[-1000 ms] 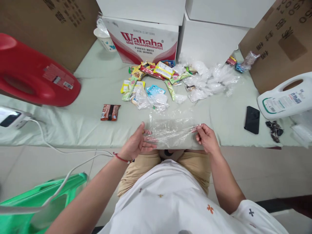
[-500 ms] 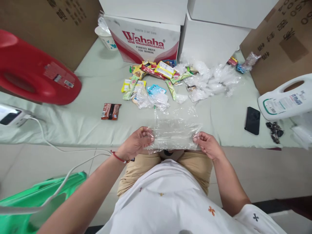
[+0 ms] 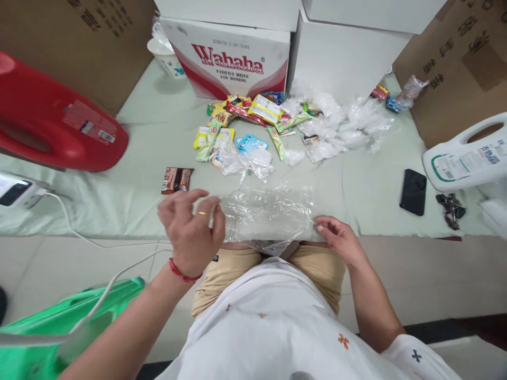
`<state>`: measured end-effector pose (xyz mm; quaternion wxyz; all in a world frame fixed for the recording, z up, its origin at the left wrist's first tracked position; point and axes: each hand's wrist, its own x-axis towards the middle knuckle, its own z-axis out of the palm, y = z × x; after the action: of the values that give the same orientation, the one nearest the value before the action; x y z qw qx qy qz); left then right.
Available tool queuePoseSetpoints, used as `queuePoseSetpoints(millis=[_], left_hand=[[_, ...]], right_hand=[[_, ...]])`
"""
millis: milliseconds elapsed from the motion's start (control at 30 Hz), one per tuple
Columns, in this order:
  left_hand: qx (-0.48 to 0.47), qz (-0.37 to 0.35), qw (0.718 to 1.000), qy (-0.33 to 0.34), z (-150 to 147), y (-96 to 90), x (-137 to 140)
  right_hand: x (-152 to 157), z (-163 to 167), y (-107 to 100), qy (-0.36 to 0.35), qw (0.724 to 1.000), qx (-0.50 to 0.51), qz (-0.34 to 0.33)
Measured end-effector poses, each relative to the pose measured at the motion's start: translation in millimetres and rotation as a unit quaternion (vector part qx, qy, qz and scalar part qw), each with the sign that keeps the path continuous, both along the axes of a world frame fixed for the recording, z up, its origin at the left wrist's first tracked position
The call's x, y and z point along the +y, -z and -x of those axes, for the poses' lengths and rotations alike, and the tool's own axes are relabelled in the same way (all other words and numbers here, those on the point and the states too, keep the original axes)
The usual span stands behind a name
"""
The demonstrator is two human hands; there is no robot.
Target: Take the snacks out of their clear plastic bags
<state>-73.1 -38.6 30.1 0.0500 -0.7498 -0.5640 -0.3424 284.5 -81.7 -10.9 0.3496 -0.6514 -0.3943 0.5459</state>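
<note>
A clear plastic bag point(image 3: 269, 214) lies spread along the front edge of the cloth-covered table, its lower part hanging over my lap. My right hand point(image 3: 336, 237) pinches its right edge between thumb and fingers. Raised at the bag's left end, my left hand point(image 3: 192, 227) has its fingers bent and apart, with no hold on the bag that I can see. Just beyond those fingers is a small brown snack packet point(image 3: 177, 180). Farther back, colourful snack packets point(image 3: 265, 110) lie in a pile, beside several crumpled clear bags point(image 3: 336, 126).
A red jug point(image 3: 59, 121) stands at left near a white charger point(image 3: 18, 190) with a cable. At right are a black phone point(image 3: 413, 192), keys point(image 3: 450, 210) and a white detergent bottle point(image 3: 467, 158). Boxes point(image 3: 229, 58) line the back; a green stool point(image 3: 99, 306) is below left.
My left hand has let go of the bag's left edge and moved left and up toward the brown packet. The bag has slackened; my right hand stays at its right edge.
</note>
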Motion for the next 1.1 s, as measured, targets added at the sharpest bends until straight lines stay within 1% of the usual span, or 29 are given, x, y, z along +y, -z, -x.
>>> queuePoseSetpoints(millis=[33,100,133,167,200,267,300,333,367,400,433,467,500,567,600,667,700,733,767,800,867,1000,1100], left_hand=[[0.027,0.0,0.997,0.069,-4.9,-0.5,3.7],[0.077,0.048,0.976,0.2,-13.9,6.1,12.8],[0.1,0.084,0.962,0.242,-17.1,13.3,17.6],[0.122,0.119,0.95,0.261,-19.1,22.4,22.1],[0.14,0.15,0.943,0.261,-20.0,32.7,25.9],[0.161,0.197,0.937,0.241,-18.9,53.4,29.8],[0.165,0.209,0.936,0.229,-17.6,62.2,29.9],[0.167,0.216,0.937,0.218,-16.2,69.2,28.9],[0.167,0.216,0.939,0.21,-15.1,74.2,27.1],[0.166,0.215,0.941,0.204,-14.4,77.2,25.0],[0.165,0.212,0.942,0.2,-14.3,78.7,23.0],[0.162,0.21,0.943,0.198,-14.6,78.9,21.3],[0.16,0.21,0.944,0.198,-15.2,78.3,20.1],[0.155,0.211,0.944,0.201,-16.8,76.6,19.3],[0.152,0.213,0.944,0.201,-17.4,75.8,19.4],[0.145,0.216,0.945,0.2,-18.1,75.0,20.0],[0.14,0.218,0.945,0.199,-18.0,74.9,20.2],[0.135,0.22,0.945,0.2,-17.7,74.8,20.3],[0.131,0.222,0.945,0.203,-17.3,74.8,20.3],[0.125,0.223,0.944,0.206,-16.8,74.8,20.1],[0.113,0.226,0.944,0.211,-15.8,74.8,19.7],[0.097,0.232,0.945,0.209,-16.1,75.1,17.7],[0.074,0.238,0.948,0.196,-17.3,73.7,13.7]], right_hand=[[0.1,3.0,-1.1,-0.002,1.0,-0.01,-0.009],[-2.4,8.2,-1.7,-0.009,0.999,-0.028,-0.014],[-5.4,10.7,-0.8,-0.019,0.999,-0.034,-0.008],[-9.7,13.3,0.9,-0.036,0.999,-0.037,0.001],[-15.2,16.2,3.4,-0.062,0.997,-0.035,0.013],[-28.7,23.4,9.4,-0.118,0.992,-0.026,0.032],[-36.0,27.6,12.0,-0.134,0.99,-0.028,0.03],[-42.9,32.2,13.9,-0.138,0.99,-0.038,0.014],[-49.0,36.8,14.7,-0.131,0.989,-0.059,-0.018],[-53.9,41.5,14.5,-0.116,0.987,-0.09,-0.066],[-56.9,46.2,13.3,-0.103,0.979,-0.125,-0.127],[-57.7,50.9,11.5,-0.101,0.963,-0.16,-0.194],[-56.2,55.7,9.6,-0.114,0.939,-0.194,-0.258],[-46.8,65.9,7.7,-0.186,0.877,-0.266,-0.354],[-39.7,71.2,8.2,-0.232,0.841,-0.305,-0.383],[-24.8,80.8,12.1,-0.318,0.771,-0.373,-0.408],[-18.6,84.2,14.7,-0.35,0.744,-0.392,-0.413],[-14.3,86.0,17.2,-0.374,0.726,-0.4,-0.416],[-12.1,85.8,19.0,-0.389,0.716,-0.399,-0.42],[-12.2,83.4,19.8,-0.399,0.713,-0.392,-0.422],[-18.4,71.9,18.1,-0.402,0.724,-0.366,-0.425],[-39.9,32.7,7.9,-0.368,0.769,-0.306,-0.424],[-51.4,5.5,4.1,-0.343,0.797,-0.296,-0.4]])
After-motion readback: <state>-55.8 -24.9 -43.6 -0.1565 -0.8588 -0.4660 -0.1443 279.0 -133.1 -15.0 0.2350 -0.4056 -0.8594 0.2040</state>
